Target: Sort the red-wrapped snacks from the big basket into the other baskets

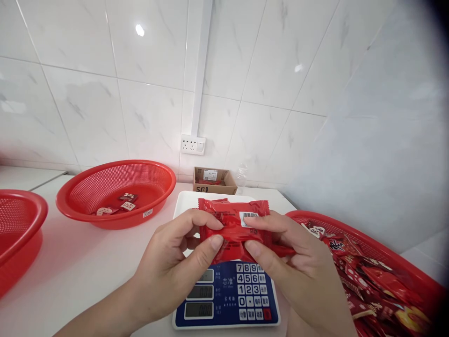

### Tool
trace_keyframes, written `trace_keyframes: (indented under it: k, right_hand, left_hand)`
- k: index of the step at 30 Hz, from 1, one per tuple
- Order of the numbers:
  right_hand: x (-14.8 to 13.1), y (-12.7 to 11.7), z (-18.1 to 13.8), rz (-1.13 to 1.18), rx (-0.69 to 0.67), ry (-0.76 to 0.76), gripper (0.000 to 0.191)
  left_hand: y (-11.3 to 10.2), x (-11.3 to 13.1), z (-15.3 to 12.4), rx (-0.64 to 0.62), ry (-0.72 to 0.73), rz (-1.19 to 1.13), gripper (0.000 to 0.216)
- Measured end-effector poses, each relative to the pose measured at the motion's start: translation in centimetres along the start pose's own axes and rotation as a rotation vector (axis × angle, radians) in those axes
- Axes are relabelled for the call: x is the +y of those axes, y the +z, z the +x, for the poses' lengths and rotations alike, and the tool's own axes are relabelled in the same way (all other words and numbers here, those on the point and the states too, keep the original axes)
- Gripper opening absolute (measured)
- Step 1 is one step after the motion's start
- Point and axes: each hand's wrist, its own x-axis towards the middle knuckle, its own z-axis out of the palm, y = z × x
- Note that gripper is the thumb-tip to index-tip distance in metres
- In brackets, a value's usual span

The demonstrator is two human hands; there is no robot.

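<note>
Between my two hands I hold a red sealed snack packet (228, 216), with its back seam and a white barcode label facing me. My left hand (182, 252) pinches its left side, thumb and forefinger on the near face. On the right side, my right hand (287, 252) grips it, the forefinger lying on the barcode and the thumb lower down. More red wrapper shows below and to the right; whether it is a second packet I cannot tell. Under the hands stands a white and blue digital weighing scale (228, 304), its pan largely hidden.
A red basket (312, 215) full of wrapped snacks stands at the right. Another red basket (115, 164) at the left holds a few packets, with a further red basket (21, 194) at the left edge. A cardboard box (215, 189) sits by the tiled wall, below a socket (192, 144).
</note>
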Motion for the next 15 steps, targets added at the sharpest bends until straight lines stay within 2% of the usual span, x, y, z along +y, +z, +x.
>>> trace_keyframes:
  k: [5,11,15]
  right_hand:
    - [-0.09,0.34,-0.23,0.019,0.087,-0.035,0.008]
    - [-0.41,-0.09,-0.31,-0.010,0.026,-0.047,0.008]
    - [-0.73,0.14,-0.58,0.095,0.065,0.005,0.008]
  left_hand:
    - [0.01,0.30,0.08,0.001,0.025,0.047,0.006]
    - [-0.20,0.52,-0.01,-0.024,0.070,0.125,0.015]
    - [-0.38,0.72,0.04,-0.021,0.125,0.151,0.017]
